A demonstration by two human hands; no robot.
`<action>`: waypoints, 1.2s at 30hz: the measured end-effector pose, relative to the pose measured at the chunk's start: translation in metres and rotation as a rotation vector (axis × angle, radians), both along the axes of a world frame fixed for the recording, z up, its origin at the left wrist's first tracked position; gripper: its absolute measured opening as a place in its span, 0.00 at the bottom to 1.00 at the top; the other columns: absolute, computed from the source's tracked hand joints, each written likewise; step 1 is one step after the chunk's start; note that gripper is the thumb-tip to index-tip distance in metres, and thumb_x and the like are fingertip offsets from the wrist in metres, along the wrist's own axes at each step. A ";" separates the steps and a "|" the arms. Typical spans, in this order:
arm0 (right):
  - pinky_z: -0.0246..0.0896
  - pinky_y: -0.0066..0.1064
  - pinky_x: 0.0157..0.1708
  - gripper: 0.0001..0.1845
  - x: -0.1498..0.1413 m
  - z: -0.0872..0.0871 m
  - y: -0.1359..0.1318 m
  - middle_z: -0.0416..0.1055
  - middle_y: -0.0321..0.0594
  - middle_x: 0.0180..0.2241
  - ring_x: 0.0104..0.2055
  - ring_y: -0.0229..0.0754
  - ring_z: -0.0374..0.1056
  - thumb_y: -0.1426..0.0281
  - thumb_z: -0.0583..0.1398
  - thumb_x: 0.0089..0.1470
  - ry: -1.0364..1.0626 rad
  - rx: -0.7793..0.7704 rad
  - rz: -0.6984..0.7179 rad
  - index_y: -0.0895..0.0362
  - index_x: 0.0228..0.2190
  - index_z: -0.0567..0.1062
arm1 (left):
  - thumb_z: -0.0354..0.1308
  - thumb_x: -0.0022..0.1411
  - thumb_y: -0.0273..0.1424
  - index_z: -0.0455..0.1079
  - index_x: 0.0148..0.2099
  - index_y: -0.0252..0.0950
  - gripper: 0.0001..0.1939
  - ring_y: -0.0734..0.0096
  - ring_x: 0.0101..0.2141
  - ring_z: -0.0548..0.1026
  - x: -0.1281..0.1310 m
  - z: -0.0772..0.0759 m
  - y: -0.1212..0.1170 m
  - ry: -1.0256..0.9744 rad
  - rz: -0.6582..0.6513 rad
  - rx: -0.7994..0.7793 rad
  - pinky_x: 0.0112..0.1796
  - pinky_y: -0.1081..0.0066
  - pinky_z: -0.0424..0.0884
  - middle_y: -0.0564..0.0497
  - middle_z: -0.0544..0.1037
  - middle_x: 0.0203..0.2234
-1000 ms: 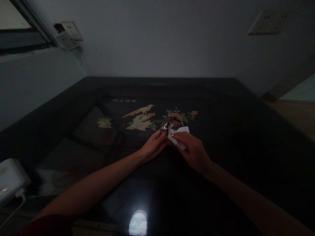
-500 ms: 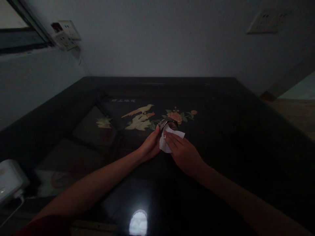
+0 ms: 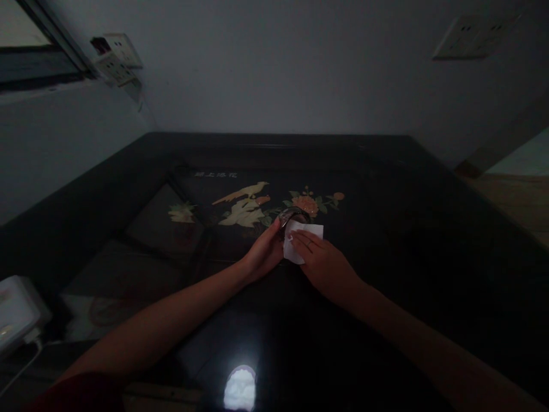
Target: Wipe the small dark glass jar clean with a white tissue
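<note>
Short of the far edge of the dark desk [image 3: 386, 150], roughly midway between its side edges, the left hand [image 3: 262, 253] grasped a shiny, curved object [image 3: 292, 213]; the right hand [image 3: 328, 268] held white tissue [image 3: 295, 254] against its near side.

Homelike setting, bird-and-flower tabletop [image 3: 386, 229]

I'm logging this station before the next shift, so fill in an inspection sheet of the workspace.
Surface: dark, glossy tabletop with a bird-and-flower picture; light reflected near the front.
Job's things: shiny, curved object, kind unclear; white tissue or cloth against it.
Clutter: white device at left edge.
Grippers: bare hands; left hand holds the object, right hand the white sheet.
Cables: white cable from the device.
Surroundings: pale wall, sockets left and right, window upper left.
</note>
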State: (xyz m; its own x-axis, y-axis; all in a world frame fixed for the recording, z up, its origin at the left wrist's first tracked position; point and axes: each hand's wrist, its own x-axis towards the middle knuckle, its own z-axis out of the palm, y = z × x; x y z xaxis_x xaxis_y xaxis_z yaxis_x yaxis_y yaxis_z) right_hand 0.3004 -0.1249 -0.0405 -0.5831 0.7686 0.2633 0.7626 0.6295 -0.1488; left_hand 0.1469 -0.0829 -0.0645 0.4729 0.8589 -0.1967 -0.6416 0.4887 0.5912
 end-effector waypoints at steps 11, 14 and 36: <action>0.59 0.45 0.57 0.29 -0.009 0.002 -0.010 0.66 0.52 0.56 0.58 0.51 0.63 0.67 0.57 0.57 0.737 -0.563 0.009 0.60 0.58 0.59 | 0.57 0.62 0.38 0.72 0.46 0.32 0.16 0.67 0.36 0.76 -0.002 0.001 -0.002 0.106 -0.004 0.046 0.42 0.67 0.70 0.45 0.78 0.38; 0.57 0.47 0.58 0.30 -0.007 -0.004 -0.008 0.64 0.53 0.57 0.59 0.51 0.61 0.69 0.57 0.56 0.676 -0.485 0.015 0.60 0.59 0.59 | 0.56 0.63 0.38 0.71 0.48 0.33 0.15 0.65 0.38 0.76 -0.001 0.002 -0.003 0.101 0.009 0.042 0.44 0.66 0.69 0.45 0.78 0.40; 0.60 0.49 0.57 0.28 0.010 0.003 0.009 0.59 0.55 0.61 0.64 0.53 0.54 0.79 0.53 0.56 -0.065 -0.023 0.102 0.67 0.59 0.61 | 0.39 0.70 0.41 0.68 0.55 0.29 0.26 0.69 0.36 0.76 -0.002 0.008 0.001 -0.081 -0.014 -0.154 0.44 0.69 0.67 0.41 0.78 0.41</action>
State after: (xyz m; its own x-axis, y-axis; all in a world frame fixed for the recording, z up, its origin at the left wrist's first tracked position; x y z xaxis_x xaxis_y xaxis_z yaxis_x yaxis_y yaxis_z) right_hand 0.3099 -0.1162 -0.0371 -0.6742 0.7095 0.2053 0.7030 0.7016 -0.1160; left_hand 0.1450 -0.0817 -0.0563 0.5041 0.8149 -0.2861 -0.6768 0.5785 0.4552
